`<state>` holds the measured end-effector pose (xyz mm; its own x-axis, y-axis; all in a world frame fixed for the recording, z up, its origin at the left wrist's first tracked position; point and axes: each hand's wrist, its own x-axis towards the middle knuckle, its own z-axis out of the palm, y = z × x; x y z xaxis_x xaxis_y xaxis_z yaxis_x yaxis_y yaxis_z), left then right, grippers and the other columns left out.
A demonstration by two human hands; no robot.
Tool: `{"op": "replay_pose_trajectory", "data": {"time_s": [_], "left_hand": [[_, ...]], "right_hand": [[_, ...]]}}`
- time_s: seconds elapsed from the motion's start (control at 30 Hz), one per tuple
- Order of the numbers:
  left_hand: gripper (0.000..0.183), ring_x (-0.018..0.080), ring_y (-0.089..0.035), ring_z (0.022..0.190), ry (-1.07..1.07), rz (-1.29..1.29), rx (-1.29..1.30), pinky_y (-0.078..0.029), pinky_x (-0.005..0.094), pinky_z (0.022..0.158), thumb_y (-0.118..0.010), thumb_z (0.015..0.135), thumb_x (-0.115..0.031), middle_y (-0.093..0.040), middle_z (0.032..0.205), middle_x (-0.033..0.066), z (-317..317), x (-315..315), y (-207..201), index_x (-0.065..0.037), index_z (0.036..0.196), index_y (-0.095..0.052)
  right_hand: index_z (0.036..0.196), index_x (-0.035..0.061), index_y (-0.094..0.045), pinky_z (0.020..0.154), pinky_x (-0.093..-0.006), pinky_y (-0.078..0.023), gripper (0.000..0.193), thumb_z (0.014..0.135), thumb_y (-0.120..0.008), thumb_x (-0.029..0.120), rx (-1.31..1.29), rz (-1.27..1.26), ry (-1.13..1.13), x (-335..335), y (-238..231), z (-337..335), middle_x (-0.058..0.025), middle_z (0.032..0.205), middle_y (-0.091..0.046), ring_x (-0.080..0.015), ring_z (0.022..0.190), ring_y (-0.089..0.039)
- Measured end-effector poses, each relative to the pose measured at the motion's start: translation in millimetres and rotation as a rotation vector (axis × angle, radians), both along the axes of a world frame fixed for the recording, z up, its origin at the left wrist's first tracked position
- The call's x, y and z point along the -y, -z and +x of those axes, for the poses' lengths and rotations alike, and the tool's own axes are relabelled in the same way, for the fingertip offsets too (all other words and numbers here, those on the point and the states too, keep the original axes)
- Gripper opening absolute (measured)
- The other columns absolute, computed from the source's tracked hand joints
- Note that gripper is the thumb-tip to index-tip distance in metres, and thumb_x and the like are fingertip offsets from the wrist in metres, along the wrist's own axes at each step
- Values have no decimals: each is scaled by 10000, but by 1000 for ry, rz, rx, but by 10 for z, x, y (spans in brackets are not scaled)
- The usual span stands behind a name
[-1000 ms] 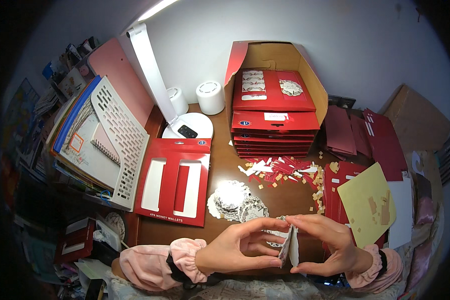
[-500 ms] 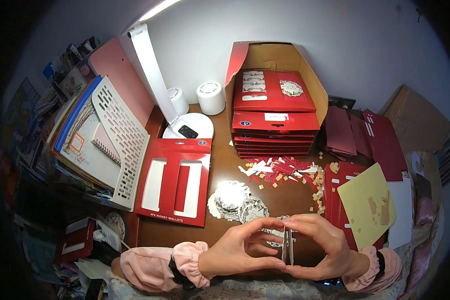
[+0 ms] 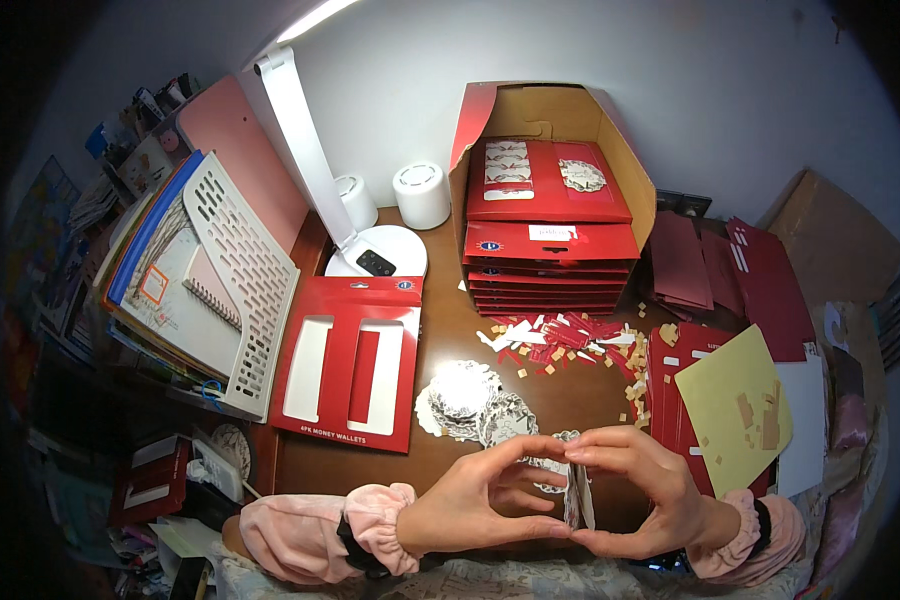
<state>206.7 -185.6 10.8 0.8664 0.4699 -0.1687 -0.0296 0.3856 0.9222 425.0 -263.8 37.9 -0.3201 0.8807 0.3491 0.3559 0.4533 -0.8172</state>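
Note:
My left hand (image 3: 475, 495) and my right hand (image 3: 650, 490) meet near the desk's front edge. Their fingers and thumbs curve around a thin stack of pale paper cutouts (image 3: 579, 495), gripped on edge from top and bottom. The stack's faces are seen nearly edge-on, so their print is hard to make out. Just beyond the hands, white cutouts with ornate dark edges (image 3: 460, 395) lie in a loose heap, partly hidden by my left fingers. Left of that heap is a flat red package (image 3: 348, 400) with two window openings.
A cardboard box (image 3: 553, 110) of stacked red packages stands at the back. Before it lie red and white strips (image 3: 560, 338) and small tan squares. Red sheets and a yellow paper (image 3: 735, 400) are at right. A white lamp (image 3: 375, 250) and file rack (image 3: 240, 300) stand left.
The paper stack has tilted and spread slightly between my hands, showing a little more of its face. Both hands have barely moved.

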Motion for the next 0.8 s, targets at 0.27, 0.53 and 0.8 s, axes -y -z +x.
{"op": "replay_pose_trajectory", "data": {"time_s": [0.27,0.53,0.8], "left_hand": [[713,222,-549,1226,-24,47,-2,-559,326,945,-804,798,-83,-468,1371,144,20,1,55,38,1373,-401],[577,133,-542,1172,30,-30,-13,-479,269,966,-557,917,35,-533,1299,92,-74,-4,47,20,1453,-344],[411,103,-590,1037,-51,19,-119,-490,266,906,-537,948,-17,-598,1178,61,29,-14,300,21,1351,-463]], "right_hand": [[1312,-21,-528,975,-370,-484,672,724,-815,131,-30,-42,-2,-1,31,23,-213,1272,-545,-315,1175,-582],[1344,-18,-502,1018,-369,-477,691,741,-804,130,-88,-141,6,9,63,138,-200,1343,-550,-286,1224,-567],[1291,8,-552,919,-373,-513,654,715,-815,172,196,14,181,20,20,132,-175,1242,-593,-309,1099,-613]]}}
